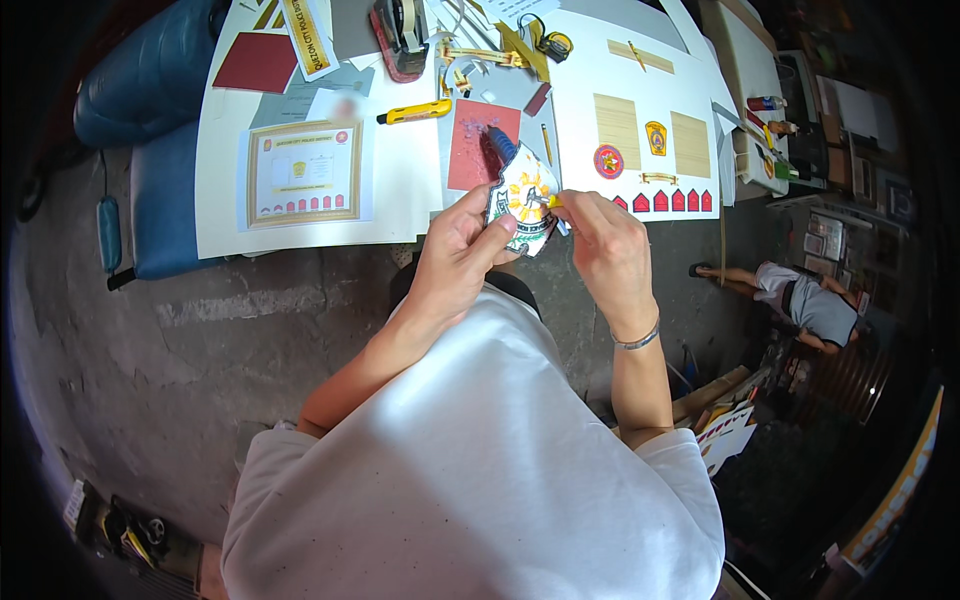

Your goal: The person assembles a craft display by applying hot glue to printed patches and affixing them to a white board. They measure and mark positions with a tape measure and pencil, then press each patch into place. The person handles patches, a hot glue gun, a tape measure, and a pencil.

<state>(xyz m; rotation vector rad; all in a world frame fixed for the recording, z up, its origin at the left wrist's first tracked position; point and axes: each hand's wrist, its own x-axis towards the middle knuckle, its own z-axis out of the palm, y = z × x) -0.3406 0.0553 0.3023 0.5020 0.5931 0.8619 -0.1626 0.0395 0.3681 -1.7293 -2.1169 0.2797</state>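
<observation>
Above the table's front edge, my left hand [462, 252] grips a white emblem [528, 190] by its left side, thumb on the front. The emblem has a yellow sun-like figure and a dark outline, and is tilted. A dark blue ribbed piece [501, 143] shows at its top; whether it is attached I cannot tell. My right hand [608, 240] is closed in a pinch at the emblem's right side, around a small yellow-ended tool [552, 201] whose kind is hidden by the fingers. Behind the emblem lies a red sheet [468, 150] with small scraps on it.
A yellow utility knife [415, 112], a tape dispenser [402, 40] and a framed certificate layout [305, 175] are on the left half. To the right lies a white board [640, 90] with badges and red house-shaped pieces. A blue seat [165, 200] stands left; another person [812, 300] is far right.
</observation>
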